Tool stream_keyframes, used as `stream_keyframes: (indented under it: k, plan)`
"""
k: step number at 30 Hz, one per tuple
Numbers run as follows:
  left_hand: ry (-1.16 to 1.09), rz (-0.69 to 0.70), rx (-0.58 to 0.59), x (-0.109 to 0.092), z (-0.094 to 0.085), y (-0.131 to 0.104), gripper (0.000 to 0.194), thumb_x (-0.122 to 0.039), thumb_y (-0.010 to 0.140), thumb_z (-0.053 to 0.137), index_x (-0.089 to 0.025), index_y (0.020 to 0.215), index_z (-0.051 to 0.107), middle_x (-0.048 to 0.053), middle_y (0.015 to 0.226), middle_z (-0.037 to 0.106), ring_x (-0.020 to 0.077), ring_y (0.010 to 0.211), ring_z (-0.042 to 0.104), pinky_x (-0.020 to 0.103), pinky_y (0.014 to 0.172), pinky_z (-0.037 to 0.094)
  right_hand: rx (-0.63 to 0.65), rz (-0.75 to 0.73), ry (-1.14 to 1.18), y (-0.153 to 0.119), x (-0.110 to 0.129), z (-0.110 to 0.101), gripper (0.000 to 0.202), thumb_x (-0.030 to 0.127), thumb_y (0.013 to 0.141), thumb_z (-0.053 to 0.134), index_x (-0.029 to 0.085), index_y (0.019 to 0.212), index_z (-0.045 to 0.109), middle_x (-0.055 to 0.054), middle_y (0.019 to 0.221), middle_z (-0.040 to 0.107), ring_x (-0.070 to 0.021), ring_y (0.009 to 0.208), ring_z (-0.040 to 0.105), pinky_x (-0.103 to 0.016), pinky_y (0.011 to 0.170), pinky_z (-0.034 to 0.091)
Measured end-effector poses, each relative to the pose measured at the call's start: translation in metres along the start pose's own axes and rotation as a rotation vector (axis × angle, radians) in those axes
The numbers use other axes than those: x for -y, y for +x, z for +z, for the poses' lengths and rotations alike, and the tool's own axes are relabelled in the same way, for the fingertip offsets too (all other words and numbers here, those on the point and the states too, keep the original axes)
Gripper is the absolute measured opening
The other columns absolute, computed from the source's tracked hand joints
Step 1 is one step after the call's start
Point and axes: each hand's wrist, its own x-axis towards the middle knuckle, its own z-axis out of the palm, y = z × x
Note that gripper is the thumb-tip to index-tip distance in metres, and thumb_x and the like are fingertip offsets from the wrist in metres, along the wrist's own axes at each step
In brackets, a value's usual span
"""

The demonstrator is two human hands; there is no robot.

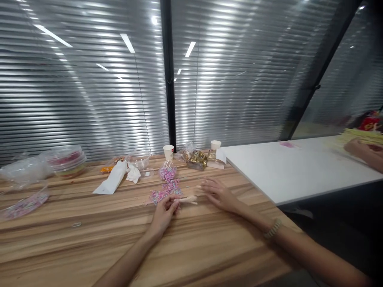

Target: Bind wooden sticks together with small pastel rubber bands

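My left hand pinches a small pale beige bundle, which looks like thin strips or sticks and points to the right over the wooden table. Just right of the bundle's free end is my right hand, its fingers stretched out and slightly blurred. Nothing clear shows in that hand. Beyond my left fingers lies a loose heap of small pink, purple and pale blue pieces. Behind the heap, a clear container holds more such pieces.
A paper cup, gold wrappers and another cup stand along the back. White paper, crumpled tissue and stacked plastic tubs are left. Another person's hand holds yellow strips over the white table.
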Motion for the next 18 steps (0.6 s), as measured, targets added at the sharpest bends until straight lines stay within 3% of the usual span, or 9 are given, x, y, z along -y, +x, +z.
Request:
stream_keyframes:
  k: [3,7,10,14,18]
  plan:
    - [-0.039,0.002,-0.042,0.000,0.000,0.000,0.044,-0.044,0.062,0.066,-0.010,0.089,0.057,0.002,0.065,0.058,0.0111,0.060,0.053,0.022,0.057,0.041,-0.108,0.158,0.139,0.015,0.017,0.005,0.034,0.030,0.078,0.038,0.022,0.105,0.059,0.001,0.111,0.047,0.0012,0.117,0.035,-0.023,0.114,0.029]
    - [-0.078,0.024,-0.121,0.001,-0.003,0.001,0.042,-0.041,0.059,0.069,-0.012,0.087,0.059,0.006,0.079,0.062,0.0150,0.072,0.058,0.023,0.063,0.044,-0.073,0.494,0.524,0.040,0.043,0.009,0.038,0.024,0.075,0.034,0.012,0.101,0.059,-0.002,0.103,0.051,0.0065,0.091,0.048,-0.008,0.090,0.043]
    - [-0.075,0.079,-0.166,0.002,-0.007,0.002,0.039,-0.039,0.059,0.069,-0.012,0.086,0.060,0.007,0.082,0.062,0.0156,0.076,0.057,0.023,0.063,0.044,-0.068,0.682,0.819,0.050,0.060,0.020,0.043,0.026,0.074,0.034,0.008,0.109,0.052,-0.004,0.102,0.052,0.0078,0.077,0.049,-0.004,0.075,0.044]
    - [-0.072,0.070,-0.200,0.002,-0.009,0.002,0.038,-0.037,0.060,0.070,-0.012,0.087,0.061,0.008,0.086,0.063,0.0158,0.080,0.057,0.022,0.065,0.045,0.057,0.585,0.993,0.042,0.077,0.039,0.044,0.033,0.071,0.045,0.010,0.108,0.054,-0.004,0.110,0.048,0.0059,0.092,0.050,-0.005,0.088,0.044]
    - [-0.058,0.031,-0.185,0.001,-0.006,0.001,0.038,-0.036,0.061,0.071,-0.011,0.088,0.062,0.009,0.091,0.065,0.0178,0.085,0.059,0.026,0.074,0.047,0.181,0.539,1.090,0.032,0.086,0.039,0.051,0.046,0.070,0.050,0.014,0.108,0.053,-0.003,0.113,0.045,0.0037,0.102,0.049,-0.008,0.098,0.042]
